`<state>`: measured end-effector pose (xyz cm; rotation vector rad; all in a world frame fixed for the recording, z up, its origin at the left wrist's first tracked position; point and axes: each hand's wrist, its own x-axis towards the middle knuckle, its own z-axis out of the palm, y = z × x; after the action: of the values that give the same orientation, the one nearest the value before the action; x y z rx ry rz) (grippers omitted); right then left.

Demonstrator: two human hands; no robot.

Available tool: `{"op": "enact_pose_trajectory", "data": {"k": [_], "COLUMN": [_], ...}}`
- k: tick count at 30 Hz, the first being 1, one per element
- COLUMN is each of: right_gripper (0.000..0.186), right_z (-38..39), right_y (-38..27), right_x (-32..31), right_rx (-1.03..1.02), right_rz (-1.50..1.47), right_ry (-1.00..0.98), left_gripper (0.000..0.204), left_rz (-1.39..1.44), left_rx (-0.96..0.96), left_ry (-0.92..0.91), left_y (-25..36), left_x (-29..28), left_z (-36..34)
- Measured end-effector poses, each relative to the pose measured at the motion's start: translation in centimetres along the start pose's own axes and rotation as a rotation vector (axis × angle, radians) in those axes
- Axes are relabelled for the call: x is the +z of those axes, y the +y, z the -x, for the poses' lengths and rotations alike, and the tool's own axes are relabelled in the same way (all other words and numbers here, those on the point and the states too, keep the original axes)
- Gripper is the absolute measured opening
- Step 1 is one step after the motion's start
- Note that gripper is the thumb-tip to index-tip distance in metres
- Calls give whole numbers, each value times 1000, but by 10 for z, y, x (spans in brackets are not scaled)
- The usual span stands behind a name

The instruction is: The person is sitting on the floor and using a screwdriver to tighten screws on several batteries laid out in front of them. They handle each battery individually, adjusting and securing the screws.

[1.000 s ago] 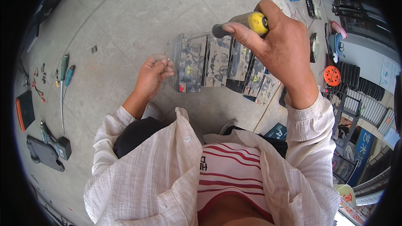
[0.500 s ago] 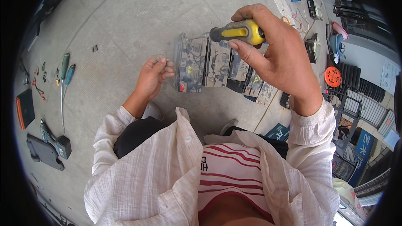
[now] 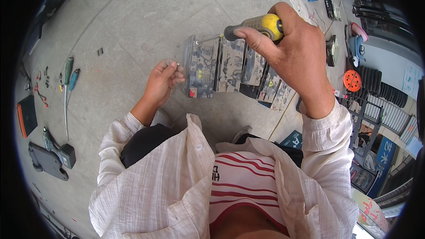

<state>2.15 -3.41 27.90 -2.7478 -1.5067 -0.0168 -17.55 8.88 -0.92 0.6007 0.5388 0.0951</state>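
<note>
My right hand (image 3: 305,55) is wrapped round the yellow and grey handle of a screwdriver (image 3: 254,25). The thin shaft runs left, and its tip meets a small bright round spot near the far end of a camouflage-patterned box (image 3: 203,64), the leftmost in a row. Close to that box's left side, my left hand (image 3: 164,77) pinches a small shiny metal piece (image 3: 178,64) between thumb and forefinger; it is too small to identify. More camouflage boxes (image 3: 230,66) stand to the right, partly hidden by my right hand.
At left on the concrete floor lie a green-handled screwdriver (image 3: 68,68), a blue-handled one (image 3: 74,79), a cordless drill (image 3: 66,154), a dark flat case (image 3: 27,115) and small loose parts. To the right are an orange disc (image 3: 352,81), a dark metal frame (image 3: 368,117) and dark boxes (image 3: 331,51).
My right hand has turned the screwdriver's handle and its thumb now lies along it; the shaft shows more clearly. My left hand has hardly moved.
</note>
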Motion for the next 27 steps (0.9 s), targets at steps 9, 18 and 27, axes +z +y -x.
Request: {"op": "enact_pose_trajectory", "data": {"k": [9,18,27], "right_gripper": [46,51,48], "right_z": [0,4,-2], "right_y": [1,2,6], "right_x": [5,5,24], "right_rx": [-101,-240,-281], "right_rz": [-141,-205,-388], "right_ry": [43,56,262], "left_gripper": [13,14,14], "left_rz": [-16,-12,-18], "left_rx": [-28,-23,-30], "left_ry": [26,20,25], "left_y": [0,-2,-3], "left_x": [1,-3,-2], "left_z": [1,1,0]}}
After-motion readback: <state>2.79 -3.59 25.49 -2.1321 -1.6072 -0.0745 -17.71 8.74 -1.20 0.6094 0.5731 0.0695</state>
